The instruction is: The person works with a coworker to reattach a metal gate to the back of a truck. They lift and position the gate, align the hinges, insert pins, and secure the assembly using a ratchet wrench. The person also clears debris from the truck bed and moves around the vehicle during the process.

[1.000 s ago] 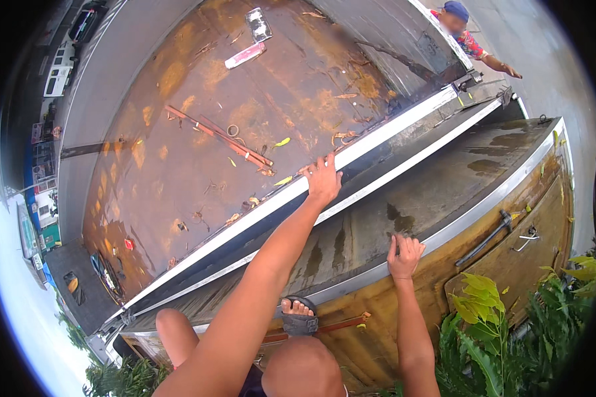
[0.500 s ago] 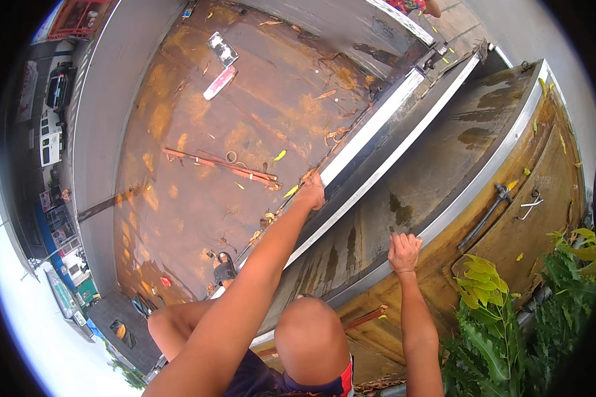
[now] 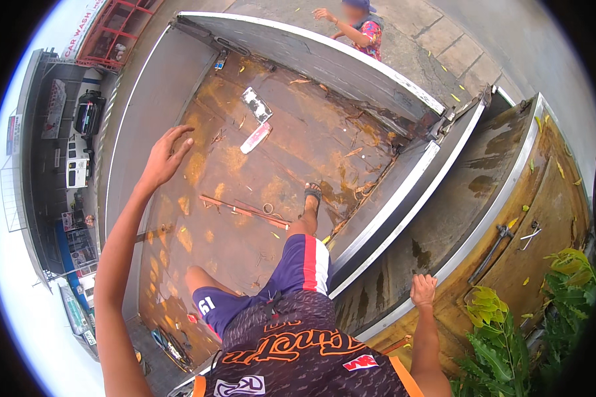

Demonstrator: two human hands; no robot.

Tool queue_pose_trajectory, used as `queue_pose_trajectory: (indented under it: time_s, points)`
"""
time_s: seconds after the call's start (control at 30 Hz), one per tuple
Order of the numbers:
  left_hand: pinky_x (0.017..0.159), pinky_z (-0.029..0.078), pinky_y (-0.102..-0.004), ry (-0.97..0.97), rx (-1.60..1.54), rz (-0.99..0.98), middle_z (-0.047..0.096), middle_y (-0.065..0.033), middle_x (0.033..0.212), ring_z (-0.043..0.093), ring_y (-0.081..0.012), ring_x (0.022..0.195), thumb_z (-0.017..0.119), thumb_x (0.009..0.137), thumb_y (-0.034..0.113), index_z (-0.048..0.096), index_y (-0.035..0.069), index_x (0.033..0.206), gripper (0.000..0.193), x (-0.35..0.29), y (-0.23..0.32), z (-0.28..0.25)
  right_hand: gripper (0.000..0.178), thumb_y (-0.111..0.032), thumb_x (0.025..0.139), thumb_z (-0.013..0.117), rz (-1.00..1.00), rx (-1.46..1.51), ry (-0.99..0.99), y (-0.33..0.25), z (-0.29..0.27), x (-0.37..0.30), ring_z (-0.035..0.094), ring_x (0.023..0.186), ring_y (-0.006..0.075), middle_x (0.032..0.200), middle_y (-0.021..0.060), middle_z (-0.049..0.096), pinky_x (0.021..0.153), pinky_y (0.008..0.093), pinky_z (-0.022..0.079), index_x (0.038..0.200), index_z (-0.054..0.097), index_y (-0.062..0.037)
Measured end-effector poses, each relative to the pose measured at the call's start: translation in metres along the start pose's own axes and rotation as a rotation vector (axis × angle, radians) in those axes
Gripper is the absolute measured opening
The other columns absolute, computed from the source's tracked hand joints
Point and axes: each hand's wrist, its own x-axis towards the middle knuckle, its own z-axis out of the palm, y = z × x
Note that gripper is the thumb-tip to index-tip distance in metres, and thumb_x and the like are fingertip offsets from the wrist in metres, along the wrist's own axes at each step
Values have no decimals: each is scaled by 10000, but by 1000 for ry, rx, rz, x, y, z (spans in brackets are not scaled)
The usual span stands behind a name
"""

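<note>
My left hand [image 3: 169, 155] is raised in the air at the left, fingers apart, holding nothing, over the rusty floor of an open truck bed [image 3: 245, 178]. My right hand [image 3: 424, 290] is curled over the metal-trimmed edge [image 3: 470, 248] of a weathered, brown-sided panel at the right. One sandalled foot [image 3: 312, 193] stands on the bed floor. Near it lie thin reddish-brown strips [image 3: 242, 210] and a small ring [image 3: 267, 208].
A white-topped wall [image 3: 384, 202] borders the bed on the right. A black-and-white piece [image 3: 255, 104] and a pinkish-white one [image 3: 255, 138] lie on the floor among leaves. A person [image 3: 364, 30] stands beyond the far wall. Leafy branches [image 3: 496, 357] hang at lower right.
My left hand has let go of the white-topped wall and swung up to the left. One leg has come over into the bed. My right hand stays on the metal edge. A person shows more fully.
</note>
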Motion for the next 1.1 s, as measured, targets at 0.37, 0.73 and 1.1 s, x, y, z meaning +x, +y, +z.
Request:
queue_pose_trajectory:
  time_s: [0.37,0.73,1.1]
  points:
    - [971,519,-409,281,-499,-1064,718,-210,1186,684,-285,1118,666,986,300,662,-31,1274,438,22,-425,438,175,-231,961,674,726,-543,-25,-60,-17,136,643,746,389,845,155,693,701,513,508,1009,747,-80]
    - [1161,357,-474,550,-997,-538,509,-285,1453,465,-406,1390,644,885,698,479,-79,1432,965,727,-479,244,320,-117,961,692,244,-66,567,-180,45,864,518,885,374,970,172,618,828,469,398,1230,625,44]
    - [981,516,-571,564,-767,-1150,523,-290,1399,638,-481,1138,673,918,215,166,16,1573,852,903,-446,169,348,-232,1026,554,470,-42,324,-195,52,1035,579,761,440,777,227,610,678,524,431,832,637,45]
